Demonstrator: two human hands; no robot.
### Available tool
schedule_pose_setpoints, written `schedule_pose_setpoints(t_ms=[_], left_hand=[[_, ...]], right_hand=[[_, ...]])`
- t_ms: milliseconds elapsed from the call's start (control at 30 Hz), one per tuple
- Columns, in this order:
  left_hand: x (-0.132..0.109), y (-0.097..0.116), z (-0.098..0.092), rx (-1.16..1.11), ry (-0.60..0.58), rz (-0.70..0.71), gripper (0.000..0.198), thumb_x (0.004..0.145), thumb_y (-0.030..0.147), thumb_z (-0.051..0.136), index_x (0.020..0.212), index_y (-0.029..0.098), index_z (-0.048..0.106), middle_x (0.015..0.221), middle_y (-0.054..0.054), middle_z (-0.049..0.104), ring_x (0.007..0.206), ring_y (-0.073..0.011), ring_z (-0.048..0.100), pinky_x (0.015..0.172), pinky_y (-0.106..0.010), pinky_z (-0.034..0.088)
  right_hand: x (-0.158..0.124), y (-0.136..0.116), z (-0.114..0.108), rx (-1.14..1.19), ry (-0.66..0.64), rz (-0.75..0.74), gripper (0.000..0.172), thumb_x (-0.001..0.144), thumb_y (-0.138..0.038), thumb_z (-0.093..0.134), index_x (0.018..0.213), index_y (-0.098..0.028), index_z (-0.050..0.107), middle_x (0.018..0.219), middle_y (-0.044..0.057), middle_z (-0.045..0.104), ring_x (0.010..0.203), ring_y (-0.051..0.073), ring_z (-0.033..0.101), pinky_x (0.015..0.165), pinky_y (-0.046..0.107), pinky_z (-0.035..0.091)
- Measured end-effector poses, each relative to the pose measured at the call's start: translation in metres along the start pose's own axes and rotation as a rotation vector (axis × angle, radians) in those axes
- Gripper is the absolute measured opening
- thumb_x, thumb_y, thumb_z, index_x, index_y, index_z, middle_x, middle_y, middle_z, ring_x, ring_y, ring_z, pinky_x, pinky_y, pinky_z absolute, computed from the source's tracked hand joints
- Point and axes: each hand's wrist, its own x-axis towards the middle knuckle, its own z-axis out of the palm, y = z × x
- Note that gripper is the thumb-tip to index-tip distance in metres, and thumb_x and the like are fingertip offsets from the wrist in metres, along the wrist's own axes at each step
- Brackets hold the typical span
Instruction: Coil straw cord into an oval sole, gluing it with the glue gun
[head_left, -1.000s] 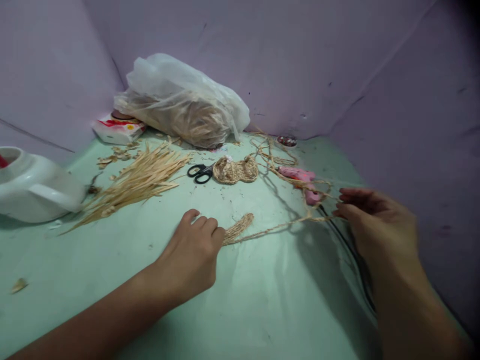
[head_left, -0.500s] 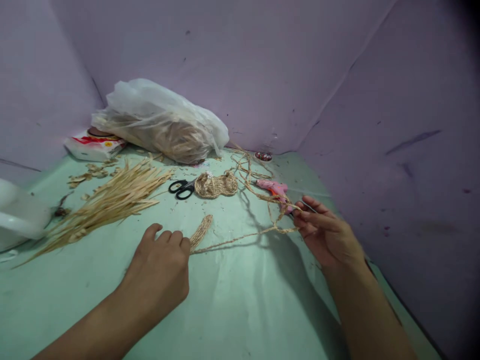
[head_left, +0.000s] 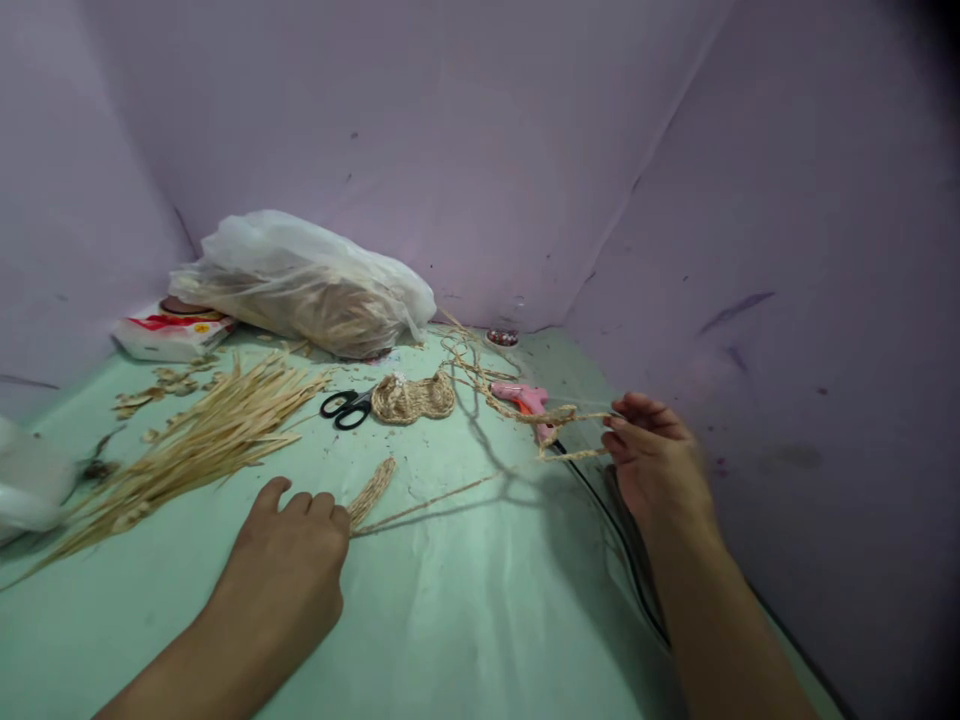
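My left hand (head_left: 289,570) rests knuckles-up on the pale green sheet (head_left: 465,610), fingers curled onto the near end of a small woven straw strip (head_left: 373,490). A thin jute cord (head_left: 450,492) runs from that strip to my right hand (head_left: 654,462), which pinches it and lifts it off the surface near the right wall. Beyond the cord lie a pink glue gun (head_left: 527,402), a finished coiled jute piece (head_left: 413,397) and black scissors (head_left: 343,408).
A bundle of dry straw stalks (head_left: 202,440) lies at the left. A clear plastic bag of fibre (head_left: 300,285) and a red-and-white box (head_left: 169,330) stand at the back. A black cable (head_left: 615,540) runs along the right side. Purple walls close in behind and right.
The view has tilted up and turned right. My right hand has lifted the cord higher and drawn it taut. My left hand stays curled on the woven strip.
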Motion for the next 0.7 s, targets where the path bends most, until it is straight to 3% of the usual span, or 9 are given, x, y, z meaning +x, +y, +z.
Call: schedule_pose_setpoints(t_ms=[200, 367, 467, 600, 700], left_hand=[[-0.001, -0.004, -0.004, 0.011, -0.048, -0.004, 0.036, 0.058, -0.001, 0.044, 0.078, 0.013, 0.070, 0.074, -0.013, 0.068, 0.072, -0.0295, 0.064, 0.090, -0.055, 0.036], [0.001, -0.006, -0.008, 0.000, -0.067, -0.031, 0.036, 0.060, -0.002, 0.043, 0.079, 0.013, 0.070, 0.075, -0.013, 0.069, 0.074, -0.0286, 0.065, 0.091, -0.055, 0.037], [0.003, -0.012, -0.014, -0.114, -0.110, -0.056, 0.035, 0.070, 0.003, 0.041, 0.088, 0.015, 0.069, 0.078, -0.012, 0.069, 0.074, -0.0280, 0.066, 0.087, -0.054, 0.040], [0.004, -0.030, -0.029, -0.182, -0.251, -0.121, 0.040, 0.081, 0.022, 0.043, 0.116, 0.010, 0.059, 0.098, -0.016, 0.069, 0.088, -0.0320, 0.066, 0.085, -0.049, 0.046], [0.010, -0.038, -0.044, -0.165, -0.203, -0.170, 0.046, 0.086, 0.027, 0.038, 0.124, 0.007, 0.053, 0.103, -0.019, 0.067, 0.092, -0.0354, 0.064, 0.083, -0.051, 0.046]], right_hand=[[0.034, -0.012, 0.009, 0.051, 0.143, -0.111, 0.027, 0.049, -0.003, 0.068, 0.068, -0.019, 0.058, 0.067, -0.005, 0.057, 0.053, 0.006, 0.053, 0.042, 0.017, 0.036], [0.054, -0.027, 0.021, 0.090, 0.127, -0.092, 0.026, 0.050, 0.000, 0.064, 0.065, -0.019, 0.055, 0.061, -0.007, 0.054, 0.054, 0.006, 0.053, 0.043, 0.016, 0.037], [0.048, -0.032, 0.031, 0.106, 0.064, -0.057, 0.025, 0.050, -0.001, 0.065, 0.066, -0.019, 0.057, 0.062, -0.006, 0.055, 0.056, 0.007, 0.054, 0.046, 0.016, 0.040], [0.032, -0.031, 0.045, 0.119, -0.034, -0.026, 0.025, 0.051, -0.006, 0.069, 0.070, -0.019, 0.059, 0.067, -0.004, 0.057, 0.060, 0.009, 0.057, 0.050, 0.020, 0.044], [0.022, -0.031, 0.056, 0.129, -0.077, -0.013, 0.026, 0.051, -0.009, 0.071, 0.071, -0.020, 0.059, 0.068, -0.004, 0.057, 0.061, 0.010, 0.057, 0.052, 0.022, 0.045]])
